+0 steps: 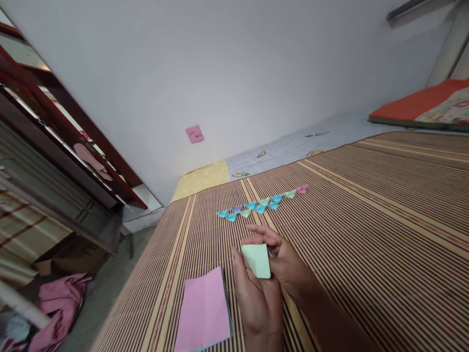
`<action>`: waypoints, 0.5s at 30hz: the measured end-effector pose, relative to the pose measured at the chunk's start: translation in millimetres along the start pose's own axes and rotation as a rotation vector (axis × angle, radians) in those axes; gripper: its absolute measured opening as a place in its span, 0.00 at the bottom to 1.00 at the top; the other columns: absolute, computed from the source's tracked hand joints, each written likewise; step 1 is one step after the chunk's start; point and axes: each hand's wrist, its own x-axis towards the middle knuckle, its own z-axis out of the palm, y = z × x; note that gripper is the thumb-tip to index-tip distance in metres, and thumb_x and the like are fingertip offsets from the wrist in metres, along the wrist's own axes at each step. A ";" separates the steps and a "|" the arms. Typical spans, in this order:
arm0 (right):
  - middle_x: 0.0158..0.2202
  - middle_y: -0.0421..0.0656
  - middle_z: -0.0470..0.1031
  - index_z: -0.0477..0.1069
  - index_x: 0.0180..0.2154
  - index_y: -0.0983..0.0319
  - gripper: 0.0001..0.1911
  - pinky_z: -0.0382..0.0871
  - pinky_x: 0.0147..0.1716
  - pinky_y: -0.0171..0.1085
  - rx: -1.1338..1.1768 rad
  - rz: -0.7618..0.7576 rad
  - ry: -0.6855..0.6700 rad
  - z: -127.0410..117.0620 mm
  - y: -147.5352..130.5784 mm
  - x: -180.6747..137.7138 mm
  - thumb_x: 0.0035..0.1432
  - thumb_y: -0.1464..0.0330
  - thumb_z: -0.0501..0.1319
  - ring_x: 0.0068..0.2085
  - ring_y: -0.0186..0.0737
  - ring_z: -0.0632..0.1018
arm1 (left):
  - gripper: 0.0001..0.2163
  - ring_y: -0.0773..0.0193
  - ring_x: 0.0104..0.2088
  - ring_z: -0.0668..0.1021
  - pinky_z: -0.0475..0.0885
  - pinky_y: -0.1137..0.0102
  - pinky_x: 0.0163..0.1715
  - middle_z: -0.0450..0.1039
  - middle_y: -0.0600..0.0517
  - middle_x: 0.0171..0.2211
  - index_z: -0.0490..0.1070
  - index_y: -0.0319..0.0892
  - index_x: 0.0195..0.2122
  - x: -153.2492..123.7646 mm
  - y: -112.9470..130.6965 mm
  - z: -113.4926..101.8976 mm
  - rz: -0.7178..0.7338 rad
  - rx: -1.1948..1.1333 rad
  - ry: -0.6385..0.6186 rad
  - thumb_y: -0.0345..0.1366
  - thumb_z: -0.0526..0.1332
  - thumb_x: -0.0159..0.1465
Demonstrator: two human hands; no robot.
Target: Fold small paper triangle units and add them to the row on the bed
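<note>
A small pale green piece of paper (257,260), roughly square, lies over the palm and fingers of my left hand (258,305), which is turned up with its thumb along the paper's left side. My right hand (289,264) is at the paper's right edge, its fingers curving behind the far edge; its thumb is partly hidden. Beyond both hands, a row of small folded paper pieces (260,209) in blue, green, purple and pink lies on the striped mat (348,234). Left of my left hand lies a stack of paper sheets (203,309), pink on top with blue-green beneath.
A pink note (194,134) with writing is stuck on the white wall (234,73). At the far right rests an orange cushion (406,107). Past the mat's left edge, pink cloth (60,308) lies low near a metal frame and a cardboard box (66,256).
</note>
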 end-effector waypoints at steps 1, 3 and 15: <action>0.35 0.38 0.77 0.74 0.48 0.59 0.28 0.75 0.37 0.33 0.007 0.001 0.009 0.8 0.2 -0.8 0.42 0.71 0.74 0.37 0.37 0.80 | 0.26 0.58 0.41 0.80 0.71 0.63 0.53 0.78 0.44 0.34 0.80 0.37 0.33 -0.6 -1.1 1.3 0.001 -0.003 -0.037 0.46 0.47 0.73; 0.31 0.36 0.74 0.76 0.45 0.59 0.23 0.75 0.36 0.33 -0.002 -0.014 0.035 1.3 0.6 -2.0 0.43 0.71 0.74 0.35 0.37 0.79 | 0.27 0.59 0.39 0.79 0.71 0.64 0.52 0.76 0.45 0.32 0.79 0.37 0.31 -1.7 -3.4 3.5 0.002 -0.005 -0.091 0.47 0.46 0.73; 0.37 0.42 0.81 0.80 0.40 0.58 0.15 0.76 0.40 0.36 -0.116 -0.079 -0.025 -2.3 -6.1 -3.4 0.46 0.71 0.70 0.40 0.42 0.81 | 0.27 0.59 0.36 0.77 0.73 0.64 0.47 0.73 0.45 0.31 0.78 0.36 0.29 -2.7 -4.8 9.2 -0.026 0.005 -0.086 0.48 0.47 0.72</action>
